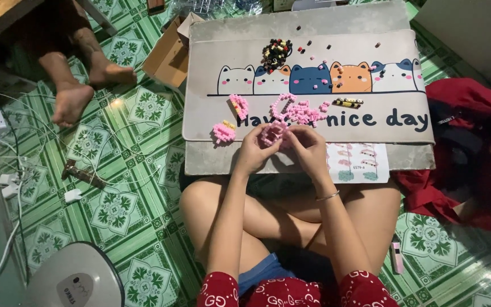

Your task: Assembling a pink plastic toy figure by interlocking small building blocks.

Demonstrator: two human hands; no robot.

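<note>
Over the cat-print mat [313, 122], left hand [252, 152] and right hand [309, 149] together, pinching a pink block piece [272, 135], orientation unclear.

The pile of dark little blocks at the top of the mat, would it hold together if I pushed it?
Probably not: the dark block pile looks loose, with strays already scattered across the mat. The pieces seem tiny and light, so they would likely slide and spread apart.

Your hands: left hand [252, 152] and right hand [309, 149] meet on the block piece [272, 134], above the mat's [211, 85] near edge.
Behind: loose blocks [299, 109]; farther, bead pile [276, 54].
Right: instruction sheet [358, 164].
</note>
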